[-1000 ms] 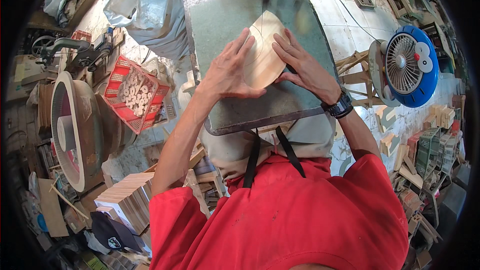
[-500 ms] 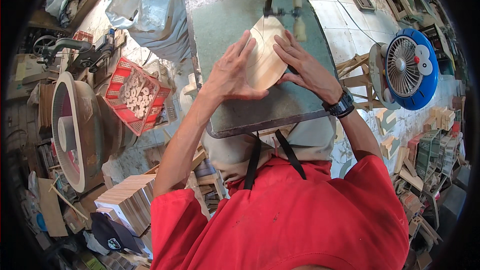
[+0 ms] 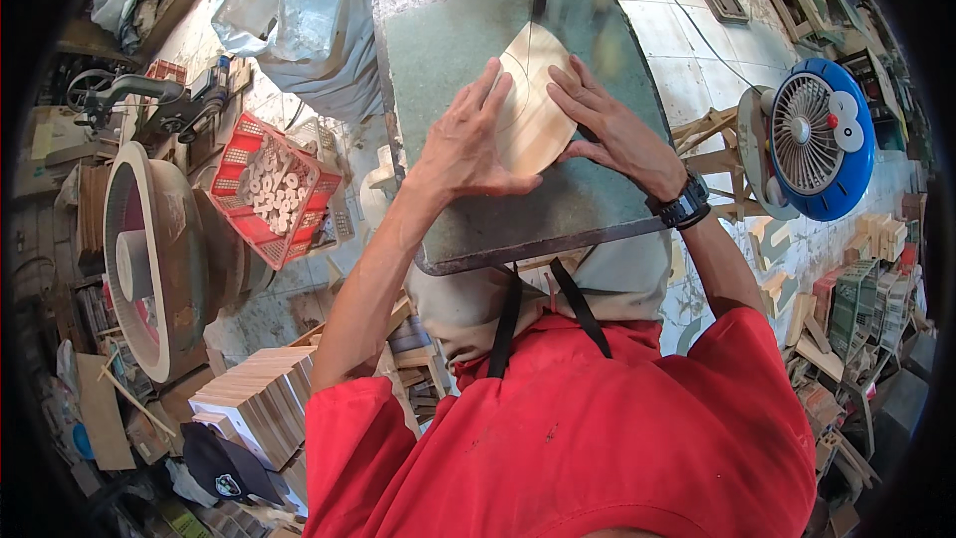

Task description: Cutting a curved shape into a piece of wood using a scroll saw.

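A pale, leaf-shaped wooden board (image 3: 533,125) lies flat on the grey-green machine table (image 3: 468,229), with a thin curved line drawn on its face. My left hand (image 3: 468,134) presses along its left edge, thumb at the near end and fingers pointing away from me. On the opposite edge, my right hand (image 3: 619,134) grips with fingertips on top and thumb low at the side. At the board's far tip stands a narrow dark blade or guide (image 3: 539,5). The machine parts above it are blurred. A black watch (image 3: 685,203) is on my right wrist.
Left of the table are a red plastic basket (image 3: 227,174) of small wooden rings and a large round machine wheel (image 3: 149,269). A blue fan (image 3: 822,139) stands at right. Stacked wooden blocks (image 3: 254,399) and a dark cap (image 3: 229,468) lie lower left.
The board has shifted slightly away from me and its far tip looks more pointed beside the blade. Both hands moved with it, keeping their hold. The overhead machine parts are more blurred.
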A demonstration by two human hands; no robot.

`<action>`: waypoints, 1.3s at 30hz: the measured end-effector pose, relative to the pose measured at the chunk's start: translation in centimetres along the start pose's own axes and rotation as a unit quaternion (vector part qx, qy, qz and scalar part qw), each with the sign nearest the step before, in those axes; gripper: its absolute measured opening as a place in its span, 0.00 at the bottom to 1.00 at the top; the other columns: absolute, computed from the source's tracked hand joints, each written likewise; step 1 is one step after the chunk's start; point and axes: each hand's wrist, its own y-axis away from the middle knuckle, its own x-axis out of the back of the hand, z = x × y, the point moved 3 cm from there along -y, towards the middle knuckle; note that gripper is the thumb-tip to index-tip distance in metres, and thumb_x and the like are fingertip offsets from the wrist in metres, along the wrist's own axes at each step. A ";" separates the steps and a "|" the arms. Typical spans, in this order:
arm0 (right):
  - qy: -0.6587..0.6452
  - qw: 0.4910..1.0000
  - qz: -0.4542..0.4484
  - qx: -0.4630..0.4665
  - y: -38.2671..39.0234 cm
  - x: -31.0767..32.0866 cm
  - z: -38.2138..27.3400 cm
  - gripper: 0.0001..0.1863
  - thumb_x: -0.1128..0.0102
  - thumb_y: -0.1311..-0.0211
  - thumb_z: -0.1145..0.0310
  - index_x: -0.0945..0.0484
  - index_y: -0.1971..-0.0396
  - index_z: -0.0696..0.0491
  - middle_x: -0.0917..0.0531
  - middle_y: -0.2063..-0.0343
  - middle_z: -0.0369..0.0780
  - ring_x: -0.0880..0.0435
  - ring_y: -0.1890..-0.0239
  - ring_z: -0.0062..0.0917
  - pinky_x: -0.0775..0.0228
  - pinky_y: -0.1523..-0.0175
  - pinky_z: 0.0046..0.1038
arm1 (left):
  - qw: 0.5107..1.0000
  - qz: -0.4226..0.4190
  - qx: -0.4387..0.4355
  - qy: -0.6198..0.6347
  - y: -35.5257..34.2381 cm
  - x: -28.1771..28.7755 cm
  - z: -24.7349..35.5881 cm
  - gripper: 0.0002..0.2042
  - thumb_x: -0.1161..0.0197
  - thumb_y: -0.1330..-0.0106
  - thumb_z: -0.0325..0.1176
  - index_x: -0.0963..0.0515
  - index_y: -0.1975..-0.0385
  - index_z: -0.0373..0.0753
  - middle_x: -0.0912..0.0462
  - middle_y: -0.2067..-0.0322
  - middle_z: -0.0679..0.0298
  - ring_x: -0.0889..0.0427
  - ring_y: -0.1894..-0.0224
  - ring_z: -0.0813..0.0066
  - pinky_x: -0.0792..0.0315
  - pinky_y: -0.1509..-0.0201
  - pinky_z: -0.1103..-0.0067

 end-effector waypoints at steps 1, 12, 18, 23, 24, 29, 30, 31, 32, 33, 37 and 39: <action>-0.004 1.000 -0.004 -0.002 0.0 0.0 0.0 0.49 0.35 0.45 0.51 0.43 0.26 0.53 0.45 0.24 0.42 0.56 0.20 0.42 0.52 0.21 0.41 | 1.000 0.000 0.000 0.000 0.0 0.0 0.0 0.61 0.22 0.66 0.59 0.40 0.31 0.29 0.43 0.28 0.41 0.33 0.31 0.42 0.32 0.30 0.61; 0.002 1.000 -0.016 0.016 -0.3 0.5 0.9 0.48 0.36 0.46 0.50 0.43 0.26 0.52 0.45 0.24 0.43 0.57 0.20 0.42 0.53 0.21 0.41 | 1.000 0.011 0.028 0.008 -0.2 0.0 1.0 0.58 0.23 0.63 0.57 0.39 0.32 0.26 0.42 0.29 0.38 0.35 0.30 0.41 0.36 0.28 0.62; 0.001 0.999 -0.040 0.028 -0.7 0.7 1.6 0.48 0.38 0.45 0.48 0.43 0.26 0.51 0.45 0.24 0.42 0.58 0.20 0.41 0.54 0.20 0.41 | 0.998 0.047 0.032 -0.007 0.0 -0.6 0.9 0.58 0.24 0.66 0.58 0.37 0.35 0.24 0.40 0.31 0.37 0.30 0.35 0.42 0.28 0.34 0.61; 0.004 0.999 -0.041 0.030 -0.5 1.0 1.7 0.47 0.39 0.43 0.48 0.43 0.26 0.51 0.46 0.23 0.41 0.57 0.20 0.42 0.54 0.20 0.41 | 0.998 0.053 0.035 -0.006 -0.3 -0.8 1.2 0.58 0.23 0.66 0.57 0.37 0.35 0.23 0.39 0.32 0.36 0.30 0.35 0.41 0.28 0.34 0.61; 0.004 0.999 -0.041 0.029 -0.3 1.1 1.4 0.47 0.39 0.43 0.48 0.43 0.26 0.51 0.46 0.23 0.41 0.57 0.20 0.42 0.54 0.20 0.41 | 0.998 0.052 0.039 -0.006 -0.3 -0.8 1.3 0.58 0.23 0.66 0.57 0.38 0.35 0.23 0.39 0.32 0.36 0.30 0.35 0.41 0.28 0.34 0.62; 0.071 0.997 0.006 -0.027 2.0 0.0 -3.2 0.43 0.28 0.45 0.65 0.38 0.31 0.61 0.40 0.27 0.52 0.51 0.23 0.51 0.45 0.24 0.42 | 0.997 0.053 0.051 -0.004 -0.3 -0.8 1.1 0.59 0.23 0.67 0.56 0.39 0.35 0.23 0.39 0.32 0.35 0.30 0.35 0.41 0.28 0.34 0.62; 0.070 0.997 0.005 -0.027 2.2 -0.6 -4.1 0.43 0.28 0.45 0.65 0.38 0.31 0.61 0.40 0.27 0.52 0.51 0.23 0.51 0.45 0.24 0.42 | 0.997 0.058 0.052 -0.006 -0.2 -1.0 1.1 0.59 0.23 0.67 0.56 0.39 0.35 0.23 0.39 0.32 0.35 0.30 0.35 0.40 0.28 0.35 0.61; 0.040 0.998 0.019 -0.044 2.4 -1.2 -4.8 0.44 0.27 0.47 0.69 0.38 0.31 0.63 0.41 0.28 0.54 0.51 0.23 0.53 0.46 0.24 0.43 | 0.997 0.057 0.050 -0.005 -0.3 -1.1 1.2 0.59 0.23 0.67 0.56 0.39 0.35 0.23 0.39 0.32 0.35 0.30 0.35 0.40 0.28 0.35 0.61; 0.009 0.998 0.033 -0.061 2.3 -1.7 -5.2 0.45 0.27 0.50 0.73 0.38 0.32 0.65 0.41 0.28 0.55 0.52 0.23 0.56 0.46 0.24 0.43 | 0.997 0.056 0.056 -0.003 -0.4 -1.1 1.2 0.59 0.23 0.67 0.56 0.39 0.35 0.23 0.40 0.32 0.35 0.30 0.35 0.40 0.28 0.35 0.61; 0.026 0.997 0.037 -0.061 2.1 -2.1 -5.1 0.46 0.27 0.52 0.74 0.40 0.31 0.66 0.44 0.27 0.55 0.54 0.23 0.56 0.46 0.24 0.43 | 0.996 0.056 0.063 -0.002 -0.5 -1.2 1.2 0.59 0.23 0.67 0.56 0.39 0.35 0.23 0.40 0.31 0.34 0.30 0.35 0.40 0.28 0.35 0.61; 0.041 0.996 0.036 -0.066 1.3 -2.3 -4.4 0.48 0.27 0.53 0.75 0.41 0.31 0.67 0.46 0.26 0.56 0.55 0.23 0.57 0.45 0.23 0.42 | 0.996 0.071 0.061 -0.004 -0.6 -1.3 1.5 0.58 0.23 0.66 0.56 0.39 0.35 0.23 0.41 0.31 0.34 0.30 0.35 0.40 0.27 0.35 0.61; 0.054 0.997 0.022 -0.057 1.2 -2.0 -4.4 0.49 0.26 0.54 0.75 0.42 0.31 0.67 0.46 0.27 0.56 0.54 0.23 0.58 0.45 0.23 0.42 | 0.996 0.063 0.070 -0.006 -0.7 -1.3 1.5 0.58 0.23 0.65 0.56 0.39 0.35 0.23 0.41 0.32 0.33 0.31 0.35 0.40 0.27 0.36 0.60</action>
